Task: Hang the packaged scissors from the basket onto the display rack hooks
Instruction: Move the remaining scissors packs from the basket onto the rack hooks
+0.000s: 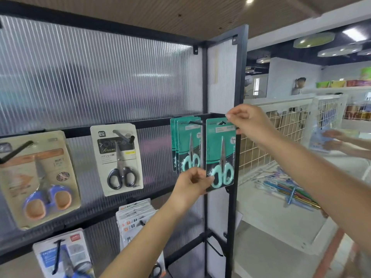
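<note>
Two hands are gripping one teal scissors pack point(220, 153) at the hook point(197, 123): your right hand point(248, 122) pinching the 12 o'clock edge, left hand point(193, 184) pinching 7 o'clock; light, stiff card, likely slippery.

Head view, close, facing display rack point(204, 121)

The teal scissors pack point(220, 155) is faced with glossy clear plastic over card; the rack frame point(239, 81) is matt black metal, backed by ribbed translucent plastic panels point(90, 77).
</note>
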`<state>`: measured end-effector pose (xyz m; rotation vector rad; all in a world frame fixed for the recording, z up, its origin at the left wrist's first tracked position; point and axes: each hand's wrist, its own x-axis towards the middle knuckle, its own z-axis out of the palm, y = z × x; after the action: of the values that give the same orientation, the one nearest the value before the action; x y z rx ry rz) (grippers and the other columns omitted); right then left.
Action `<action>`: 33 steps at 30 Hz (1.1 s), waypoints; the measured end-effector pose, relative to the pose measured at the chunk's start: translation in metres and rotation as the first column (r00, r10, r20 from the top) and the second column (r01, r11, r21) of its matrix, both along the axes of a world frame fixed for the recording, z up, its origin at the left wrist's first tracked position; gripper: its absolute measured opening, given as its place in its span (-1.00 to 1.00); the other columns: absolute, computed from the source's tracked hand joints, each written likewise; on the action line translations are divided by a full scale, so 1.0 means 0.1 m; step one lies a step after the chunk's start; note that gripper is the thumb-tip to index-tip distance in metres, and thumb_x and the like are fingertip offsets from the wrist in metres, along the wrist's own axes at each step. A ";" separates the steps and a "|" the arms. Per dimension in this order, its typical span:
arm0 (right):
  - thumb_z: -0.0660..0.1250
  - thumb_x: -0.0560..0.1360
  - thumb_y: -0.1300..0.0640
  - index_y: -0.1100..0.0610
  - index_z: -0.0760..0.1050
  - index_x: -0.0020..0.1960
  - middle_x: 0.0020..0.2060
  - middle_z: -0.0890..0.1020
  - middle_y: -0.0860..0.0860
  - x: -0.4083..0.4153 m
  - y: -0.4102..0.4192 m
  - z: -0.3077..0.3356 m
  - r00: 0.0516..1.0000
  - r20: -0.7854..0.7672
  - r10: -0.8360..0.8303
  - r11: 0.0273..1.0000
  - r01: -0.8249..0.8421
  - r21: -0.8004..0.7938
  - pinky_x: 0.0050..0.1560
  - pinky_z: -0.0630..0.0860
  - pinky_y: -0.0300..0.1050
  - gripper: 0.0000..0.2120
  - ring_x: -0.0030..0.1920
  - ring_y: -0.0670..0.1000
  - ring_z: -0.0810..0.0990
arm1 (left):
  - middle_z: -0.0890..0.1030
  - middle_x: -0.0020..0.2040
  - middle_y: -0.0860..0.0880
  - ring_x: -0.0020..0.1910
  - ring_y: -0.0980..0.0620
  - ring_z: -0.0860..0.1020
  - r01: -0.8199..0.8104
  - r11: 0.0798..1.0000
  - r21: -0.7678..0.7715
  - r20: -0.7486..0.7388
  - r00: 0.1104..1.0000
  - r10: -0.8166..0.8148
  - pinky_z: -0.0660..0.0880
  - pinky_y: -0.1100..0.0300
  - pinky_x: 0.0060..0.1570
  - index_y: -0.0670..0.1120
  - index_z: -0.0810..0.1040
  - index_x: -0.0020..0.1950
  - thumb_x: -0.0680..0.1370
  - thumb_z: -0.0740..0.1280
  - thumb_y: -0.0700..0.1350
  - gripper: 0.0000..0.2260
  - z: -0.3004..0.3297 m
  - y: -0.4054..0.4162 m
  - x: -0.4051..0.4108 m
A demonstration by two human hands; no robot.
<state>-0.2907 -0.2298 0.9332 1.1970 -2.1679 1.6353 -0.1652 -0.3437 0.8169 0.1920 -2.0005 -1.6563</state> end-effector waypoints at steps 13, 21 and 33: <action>0.29 0.54 0.10 0.10 0.50 0.00 -0.15 0.58 -0.09 -0.01 -0.01 0.03 0.998 -0.030 -0.050 0.999 0.050 0.015 -0.27 0.43 -0.33 -0.91 -0.20 -0.18 0.51 | 0.47 -0.51 0.19 -0.42 0.29 0.50 0.130 0.991 0.011 -0.021 0.991 -0.130 0.57 0.35 -0.20 -0.12 0.42 -0.26 0.55 0.30 -0.26 -0.81 0.04 0.12 0.02; 0.30 0.53 0.12 0.11 0.51 -0.01 -0.18 0.58 -0.09 -0.02 -0.02 0.03 0.998 0.038 -0.043 0.997 0.045 -0.061 -0.28 0.46 -0.40 -0.92 -0.19 -0.18 0.53 | 0.43 -0.53 0.17 -0.45 0.29 0.48 0.114 0.994 0.006 -0.056 0.992 -0.113 0.54 0.39 -0.27 -0.12 0.40 -0.27 0.55 0.29 -0.26 -0.79 0.08 0.17 0.03; 0.31 0.53 0.12 0.13 0.50 -0.05 -0.22 0.55 -0.07 -0.09 -0.36 -0.10 0.995 -0.062 -0.079 0.997 0.079 -0.001 -0.33 0.50 -0.34 -0.92 -0.23 -0.15 0.53 | 0.62 -0.24 -0.02 -0.33 0.21 0.60 -0.036 0.993 0.116 0.007 0.999 0.035 0.53 0.38 -0.30 -0.23 0.46 -0.15 0.60 0.21 -0.23 -0.85 -0.08 -0.17 0.00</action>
<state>-0.3002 -0.2656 0.9236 1.1320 -2.1506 1.5451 -0.1653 -0.3609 0.8094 0.2722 -1.8950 -1.7523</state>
